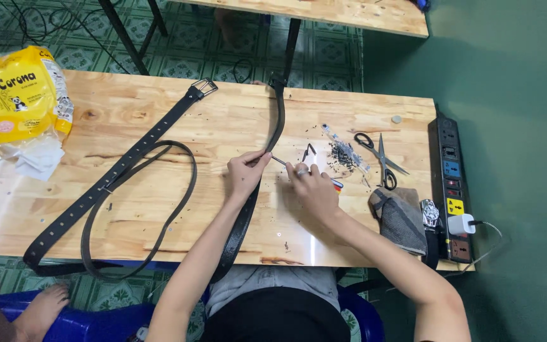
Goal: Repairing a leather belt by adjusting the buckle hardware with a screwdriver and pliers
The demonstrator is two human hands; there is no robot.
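left hand (pixel 245 172) pinching black belt (pixel 272 136) on wooden table (pixel 159 209), right hand (pixel 311 189) gripping small metal tool (pixel 284 163), forearms angled inward

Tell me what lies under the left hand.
The left hand pinches a black belt lying on the wooden table; the belt part beneath the palm is hidden.

Left hand (pixel 245 172) pinches black belt (pixel 278 120) against wooden table (pixel 159 209). Right hand (pixel 311 187) holds a thin metal tool (pixel 281 161), tip at the belt by the left fingers. Second studded belt (pixel 128 161) loops to the left. Scissors (pixel 380 158), dark debris pile (pixel 340 155), grey pouch (pixel 400 218), power strip (pixel 452 183) on the right. Yellow bag (pixel 17 95) far left.
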